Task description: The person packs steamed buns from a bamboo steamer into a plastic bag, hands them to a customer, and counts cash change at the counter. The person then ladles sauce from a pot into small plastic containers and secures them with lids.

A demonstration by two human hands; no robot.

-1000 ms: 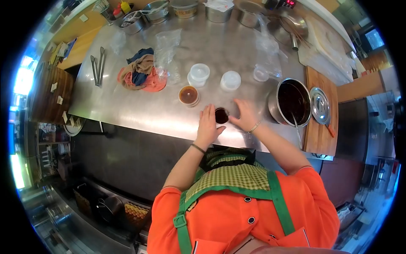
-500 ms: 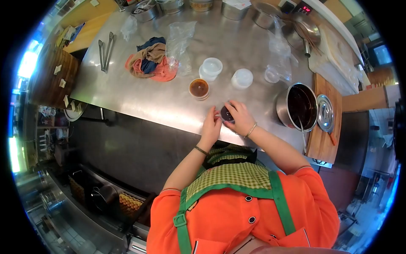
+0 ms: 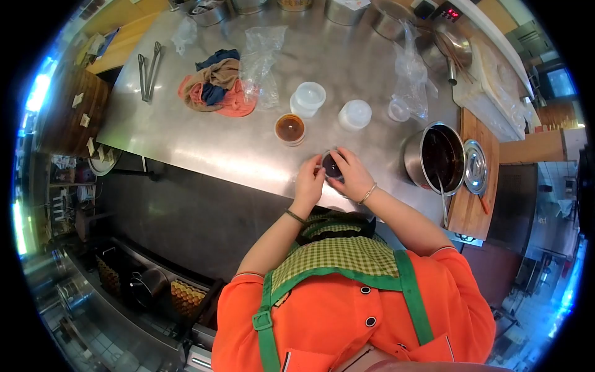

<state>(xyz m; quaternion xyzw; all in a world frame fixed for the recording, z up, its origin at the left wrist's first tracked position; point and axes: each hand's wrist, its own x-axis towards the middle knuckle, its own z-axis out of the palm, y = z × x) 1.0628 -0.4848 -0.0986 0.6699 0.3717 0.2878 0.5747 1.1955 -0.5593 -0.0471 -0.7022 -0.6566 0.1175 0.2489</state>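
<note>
Between my two hands is a small round cup of dark sauce (image 3: 332, 166) near the front edge of the steel table. My left hand (image 3: 308, 180) holds its left side, fingers curled against the rim. My right hand (image 3: 353, 174) wraps its right side, with fingers over the top. Just behind stands a cup of reddish-brown sauce (image 3: 289, 128). Clear empty-looking containers (image 3: 309, 97) and a white-clear tub (image 3: 355, 115) are farther back. To the right, a steel pot of dark sauce (image 3: 435, 157) has a ladle handle leaning out.
Crumpled cloths (image 3: 217, 85), metal tongs (image 3: 148, 72) and a plastic bag (image 3: 261, 66) lie on the left. Another bag (image 3: 410, 74) lies at the right. A wooden board (image 3: 469, 210) holds a metal lid (image 3: 475, 167). Steel pots line the back.
My right hand, spread and beside the cup a second ago, has come over its top. Both hands now close around the cup. The view has shifted slightly.
</note>
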